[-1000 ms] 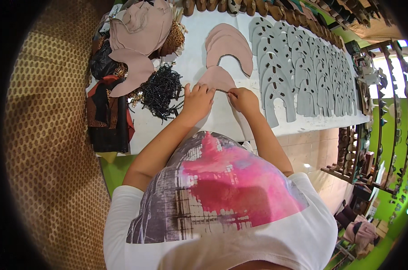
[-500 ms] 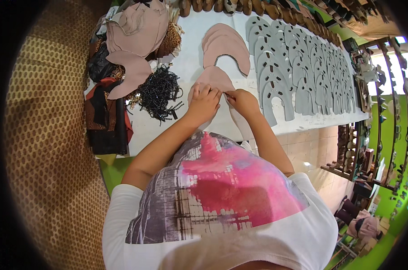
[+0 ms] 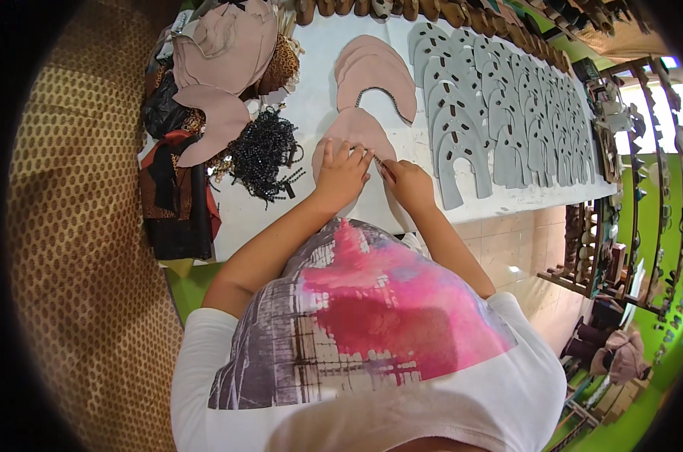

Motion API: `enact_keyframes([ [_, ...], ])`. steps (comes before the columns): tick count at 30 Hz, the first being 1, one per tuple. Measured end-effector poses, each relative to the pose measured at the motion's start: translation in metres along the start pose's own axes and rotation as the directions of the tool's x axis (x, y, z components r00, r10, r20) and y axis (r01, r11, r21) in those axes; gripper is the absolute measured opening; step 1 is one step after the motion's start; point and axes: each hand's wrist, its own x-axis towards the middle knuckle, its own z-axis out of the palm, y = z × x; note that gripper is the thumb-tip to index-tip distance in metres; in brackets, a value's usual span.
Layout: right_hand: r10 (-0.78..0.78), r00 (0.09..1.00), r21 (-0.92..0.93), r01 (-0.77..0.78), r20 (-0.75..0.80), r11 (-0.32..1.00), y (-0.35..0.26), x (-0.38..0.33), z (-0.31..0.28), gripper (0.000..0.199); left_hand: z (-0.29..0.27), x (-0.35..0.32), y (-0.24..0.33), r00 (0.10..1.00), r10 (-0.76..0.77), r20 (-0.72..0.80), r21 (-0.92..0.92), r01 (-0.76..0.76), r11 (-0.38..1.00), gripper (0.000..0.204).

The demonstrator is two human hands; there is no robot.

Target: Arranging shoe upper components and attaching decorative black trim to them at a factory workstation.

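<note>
A dusty-pink, U-shaped piece of leather-like material [image 3: 362, 126] lies on the white table in front of me. My left hand [image 3: 340, 176] rests on its left side, fingers stretched and slightly apart, pressing it down. My right hand [image 3: 411, 185] is closed in a pinch at the piece's inner curved edge. A thin black beaded strip [image 3: 377, 158] runs along that edge, from my left fingertips to my right fingers. Just beyond lies a stack of similar pink pieces [image 3: 373, 64], its top one edged in black beads around the inner curve.
Grey U-shaped pieces [image 3: 462, 169] overlap in rows on the right of the white table [image 3: 281, 226]. A tangled heap of black bead strips [image 3: 264, 154] lies left, near more pink pieces [image 3: 215, 124]. Brown shoe lasts [image 3: 432, 11] line the far edge. A patterned curtain [image 3: 85, 226] hangs left.
My right hand has shifted slightly toward me and away from my left fingers. More of the black strip shows between the hands. My left hand stays nearly in place.
</note>
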Motion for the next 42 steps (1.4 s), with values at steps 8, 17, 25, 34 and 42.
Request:
enact_keyframes([
  [8, -0.080, 0.995, -0.047, 0.077, -0.066, 0.996, -0.003, -0.010, 0.007, 0.014, 0.006, -0.002, 0.002, 0.998, 0.005, -0.055, 0.040, -0.003, 0.999, 0.049],
  [17, -0.139, 0.983, -0.072, 0.131, -0.117, 0.989, -0.001, -0.016, 0.007, 0.009, 0.003, 0.000, -0.001, 0.997, 0.067, -0.035, -0.002, -0.067, 0.998, 0.051],
  [25, -0.210, 0.969, -0.082, 0.201, -0.126, 0.976, 0.003, -0.015, 0.009, 0.010, 0.005, -0.002, 0.001, 0.999, 0.046, -0.025, -0.001, -0.046, 0.999, 0.054],
  [34, -0.160, 0.979, -0.116, 0.175, 0.128, 0.978, 0.009, -0.034, -0.008, 0.034, -0.002, -0.003, 0.001, 0.999, 0.039, 0.032, -0.050, -0.037, 0.998, 0.052],
  [42, -0.278, 0.960, -0.269, 0.271, 0.012, 0.924, 0.023, -0.058, 0.002, 0.049, 0.001, -0.006, 0.000, 0.998, 0.044, 0.035, -0.070, -0.041, 0.997, 0.049],
])
